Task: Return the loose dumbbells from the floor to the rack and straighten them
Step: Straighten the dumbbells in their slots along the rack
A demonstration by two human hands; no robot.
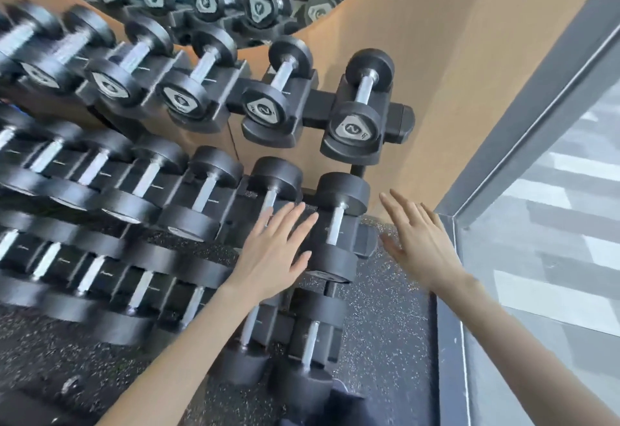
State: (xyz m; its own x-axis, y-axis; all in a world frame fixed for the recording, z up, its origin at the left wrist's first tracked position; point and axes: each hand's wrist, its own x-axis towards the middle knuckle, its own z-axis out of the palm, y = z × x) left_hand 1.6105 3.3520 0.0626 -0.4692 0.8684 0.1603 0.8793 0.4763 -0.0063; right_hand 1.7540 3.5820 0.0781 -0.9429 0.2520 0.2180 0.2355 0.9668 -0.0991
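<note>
I'd square the black round-headed steel-handled dumbbell [336, 224] in its cradle, left hand [273, 251] and right hand [421, 241] fingers spread, empty.

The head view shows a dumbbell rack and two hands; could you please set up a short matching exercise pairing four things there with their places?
Things:
1. left hand
2. right hand
3. end dumbbell marked 2
4. window

Places:
A. top tier, rightmost cradle
B. far right of the view
C. open, over the middle tier
D. open, right of the rack's end

Pairs: 1-C, 2-D, 3-A, 4-B
</note>
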